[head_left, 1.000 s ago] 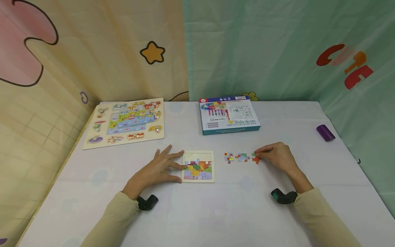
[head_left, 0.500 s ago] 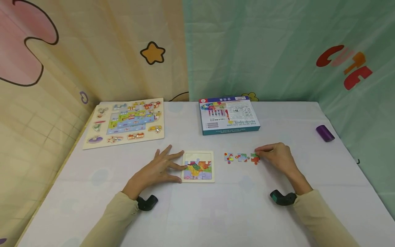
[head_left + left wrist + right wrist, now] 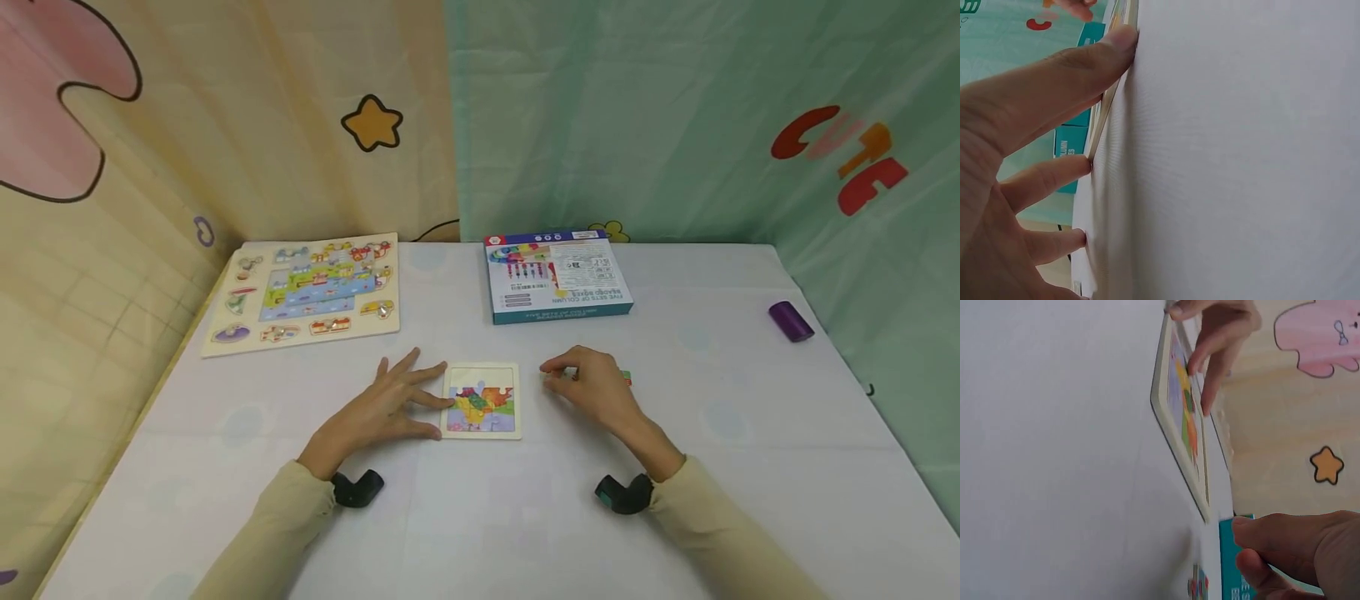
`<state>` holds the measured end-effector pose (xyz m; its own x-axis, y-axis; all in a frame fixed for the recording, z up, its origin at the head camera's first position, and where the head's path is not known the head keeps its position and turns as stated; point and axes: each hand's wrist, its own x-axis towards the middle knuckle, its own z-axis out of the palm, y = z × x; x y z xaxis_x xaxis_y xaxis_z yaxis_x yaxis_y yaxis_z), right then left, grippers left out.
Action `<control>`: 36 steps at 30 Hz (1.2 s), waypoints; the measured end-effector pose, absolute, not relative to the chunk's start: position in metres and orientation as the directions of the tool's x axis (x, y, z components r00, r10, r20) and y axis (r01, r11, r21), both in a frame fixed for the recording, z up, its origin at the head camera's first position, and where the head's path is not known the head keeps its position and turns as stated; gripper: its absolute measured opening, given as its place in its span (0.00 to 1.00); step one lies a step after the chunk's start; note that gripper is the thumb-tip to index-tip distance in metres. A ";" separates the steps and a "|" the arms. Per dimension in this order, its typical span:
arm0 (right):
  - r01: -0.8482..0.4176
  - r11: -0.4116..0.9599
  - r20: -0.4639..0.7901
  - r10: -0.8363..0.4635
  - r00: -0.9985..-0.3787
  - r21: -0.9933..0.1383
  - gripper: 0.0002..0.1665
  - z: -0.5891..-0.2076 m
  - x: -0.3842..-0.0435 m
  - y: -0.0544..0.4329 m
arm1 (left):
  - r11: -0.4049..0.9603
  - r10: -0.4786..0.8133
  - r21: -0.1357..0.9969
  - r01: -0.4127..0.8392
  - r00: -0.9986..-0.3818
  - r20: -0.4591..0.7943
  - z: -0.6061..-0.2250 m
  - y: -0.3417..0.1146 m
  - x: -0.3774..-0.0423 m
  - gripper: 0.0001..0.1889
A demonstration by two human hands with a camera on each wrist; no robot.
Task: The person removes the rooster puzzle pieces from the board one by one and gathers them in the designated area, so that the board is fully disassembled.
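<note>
My left hand (image 3: pixel 382 412) lies at the left side of a small square puzzle board (image 3: pixel 482 434), fingers spread, thumb and fingertips touching its edge. The board's lower part holds a picture of colourful pieces; its upper part shows a bare pale base. In the left wrist view the thumb (image 3: pixel 1079 75) presses the board's edge. My right hand (image 3: pixel 596 387) hovers just right of the board, above loose jigsaw pieces (image 3: pixel 627 377) that it mostly hides. Its thumb and fingertips are bent and slightly apart, with nothing visible between them; the loose pieces (image 3: pixel 1198 584) show below in the right wrist view.
A large wooden puzzle board (image 3: pixel 217 340) with knobbed pieces and picture sheets on it lies at the back left. A flat toy box (image 3: pixel 562 317) is at the back centre. Far right lies a purple cylinder (image 3: pixel 791 322). Curtains (image 3: pixel 600 125) stand behind the white table (image 3: pixel 480 517).
My right hand has let go of the rightmost jigsaw piece and moved left over the row of pieces, toward the board. My left hand has stayed in place.
</note>
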<state>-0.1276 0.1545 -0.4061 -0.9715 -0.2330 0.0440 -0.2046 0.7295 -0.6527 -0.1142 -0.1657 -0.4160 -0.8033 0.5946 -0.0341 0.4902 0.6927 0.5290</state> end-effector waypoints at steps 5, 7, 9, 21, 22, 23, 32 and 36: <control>-0.272 0.715 0.031 -0.331 -0.943 -0.644 0.12 -0.403 -0.125 0.115 | 0.707 0.582 0.526 0.472 -0.811 -0.054 -0.413 -0.166 -0.115 0.26; -0.295 0.710 0.022 -0.367 -0.930 -0.639 0.13 -0.402 -0.125 0.101 | 0.717 0.569 0.525 0.459 -0.820 -0.061 -0.412 -0.166 -0.115 0.28; -0.312 0.713 0.011 -0.393 -0.919 -0.627 0.14 -0.402 -0.126 0.089 | 0.729 0.547 0.523 0.441 -0.835 -0.059 -0.411 -0.165 -0.116 0.31; -0.318 0.722 -0.052 -0.439 -0.897 -0.614 0.18 -0.410 -0.121 0.063 | 0.825 0.474 0.386 0.414 -0.878 -0.071 -0.413 -0.155 -0.120 0.36; -0.317 0.722 -0.050 -0.437 -0.898 -0.615 0.18 -0.411 -0.121 0.063 | 0.825 0.473 0.388 0.411 -0.878 -0.076 -0.414 -0.155 -0.120 0.36; -0.314 0.723 -0.049 -0.433 -0.900 -0.616 0.17 -0.412 -0.121 0.062 | 0.823 0.475 0.390 0.412 -0.876 -0.078 -0.414 -0.154 -0.120 0.36; -0.303 0.715 -0.032 -0.414 -0.910 -0.630 0.15 -0.416 -0.121 0.061 | 0.809 0.488 0.416 0.416 -0.869 -0.080 -0.413 -0.153 -0.122 0.36; -0.288 0.702 -0.041 -0.411 -0.911 -0.652 0.12 -0.416 -0.121 0.059 | 0.803 0.487 0.434 0.410 -0.870 -0.079 -0.413 -0.153 -0.122 0.36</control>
